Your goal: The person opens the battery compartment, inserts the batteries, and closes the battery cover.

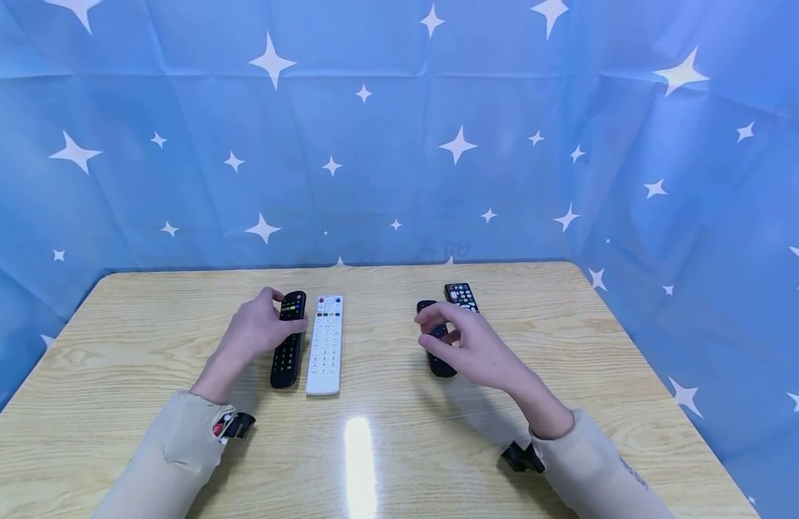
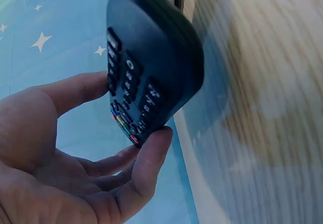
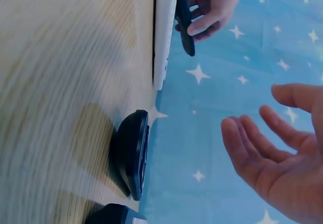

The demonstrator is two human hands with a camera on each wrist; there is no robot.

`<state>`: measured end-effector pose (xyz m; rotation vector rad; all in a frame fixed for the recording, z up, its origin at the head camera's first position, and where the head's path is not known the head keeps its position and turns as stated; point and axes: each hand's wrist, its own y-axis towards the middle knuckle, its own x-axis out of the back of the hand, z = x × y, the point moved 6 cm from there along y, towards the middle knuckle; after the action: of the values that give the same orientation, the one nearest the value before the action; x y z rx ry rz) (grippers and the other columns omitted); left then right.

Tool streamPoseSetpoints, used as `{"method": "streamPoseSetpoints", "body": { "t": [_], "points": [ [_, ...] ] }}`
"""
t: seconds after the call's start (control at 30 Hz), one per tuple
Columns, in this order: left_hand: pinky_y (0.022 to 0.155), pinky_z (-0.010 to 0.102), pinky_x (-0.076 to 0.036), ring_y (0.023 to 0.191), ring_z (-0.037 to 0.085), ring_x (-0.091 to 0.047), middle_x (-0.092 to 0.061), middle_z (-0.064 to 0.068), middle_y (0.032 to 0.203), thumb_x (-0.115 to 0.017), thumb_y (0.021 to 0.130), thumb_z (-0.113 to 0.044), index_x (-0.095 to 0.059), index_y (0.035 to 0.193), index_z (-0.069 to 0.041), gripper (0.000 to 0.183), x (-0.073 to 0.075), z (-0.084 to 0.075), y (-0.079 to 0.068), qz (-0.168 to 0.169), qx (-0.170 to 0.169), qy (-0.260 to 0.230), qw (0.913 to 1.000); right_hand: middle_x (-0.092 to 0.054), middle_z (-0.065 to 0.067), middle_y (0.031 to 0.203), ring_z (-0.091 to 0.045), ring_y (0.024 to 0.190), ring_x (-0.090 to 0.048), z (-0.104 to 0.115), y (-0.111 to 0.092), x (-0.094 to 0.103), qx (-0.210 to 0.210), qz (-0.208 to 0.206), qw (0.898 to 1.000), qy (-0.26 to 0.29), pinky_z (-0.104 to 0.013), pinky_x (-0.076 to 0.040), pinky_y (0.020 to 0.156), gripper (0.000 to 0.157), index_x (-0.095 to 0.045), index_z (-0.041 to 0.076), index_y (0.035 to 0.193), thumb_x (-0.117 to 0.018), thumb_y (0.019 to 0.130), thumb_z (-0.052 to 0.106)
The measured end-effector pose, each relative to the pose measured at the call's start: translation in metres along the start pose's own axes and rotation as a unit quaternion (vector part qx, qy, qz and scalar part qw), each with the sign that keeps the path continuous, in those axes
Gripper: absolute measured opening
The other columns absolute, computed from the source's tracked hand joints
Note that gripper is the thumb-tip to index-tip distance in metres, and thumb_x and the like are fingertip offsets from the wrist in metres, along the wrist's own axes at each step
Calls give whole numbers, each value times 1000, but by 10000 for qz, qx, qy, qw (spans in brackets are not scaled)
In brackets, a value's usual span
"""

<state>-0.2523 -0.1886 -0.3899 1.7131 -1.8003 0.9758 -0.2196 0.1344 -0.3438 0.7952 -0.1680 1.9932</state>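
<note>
My left hand [image 1: 257, 330] pinches a black remote control [image 1: 285, 364] by its edges, thumb on one side and fingers on the other. In the left wrist view that remote [image 2: 166, 47] is tilted, its number keys and colored buttons showing. Just right of it a white remote control [image 1: 324, 353] lies face up on the table. My right hand [image 1: 474, 346] hovers with loosely bent fingers over a second black remote [image 1: 442, 367], partly covering it in the head view. Nothing is between its fingers in the right wrist view, where that remote [image 3: 132, 153] rests on the table.
Behind the right hand lies another black remote with light buttons [image 1: 460, 292], its lower part hidden by the hand. All of this is on a wood-grain table [image 1: 179, 310]. A blue cloth with white stars [image 1: 373, 187] hangs along the far and right edges.
</note>
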Motion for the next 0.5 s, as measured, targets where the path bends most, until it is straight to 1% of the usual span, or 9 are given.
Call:
{"method": "streamPoseSetpoints", "body": {
  "t": [0.13,0.27,0.37,0.5],
  "points": [
    [75,44,-53,92,33,-64,-63,26,111,-74,92,-36,-42,139,10,72,-3,0,2,40,-19,239,9997,-67,2,111,-14,103,-64,0,-1,2,-26,4,10000,19,-36,-57,80,20,-67,12,120,-68,100,11],
    [75,45,-56,95,36,-66,-62,32,117,-74,93,-34,-41,138,12,72,-5,-1,3,92,40,436,9990,-68,2,109,-18,102,-65,-3,-3,3,-7,-4,10000,-6,-38,-58,79,19,-67,12,120,-68,101,12],
    [74,44,-56,94,37,-66,-62,32,115,-75,93,-33,-44,134,12,69,-6,-2,4,108,71,575,9983,-68,0,110,-21,100,-65,-4,-4,4,-18,-12,10000,-40,-36,-57,79,20,-67,13,120,-69,101,14],
    [72,44,-56,91,37,-66,-62,32,111,-76,92,-33,-47,127,13,64,-7,-4,5,119,9,741,9972,-69,-2,111,-17,100,-65,-3,-6,6,-23,-41,9999,-92,-32,-57,79,19,-68,13,120,-69,100,13]
  ]
}}
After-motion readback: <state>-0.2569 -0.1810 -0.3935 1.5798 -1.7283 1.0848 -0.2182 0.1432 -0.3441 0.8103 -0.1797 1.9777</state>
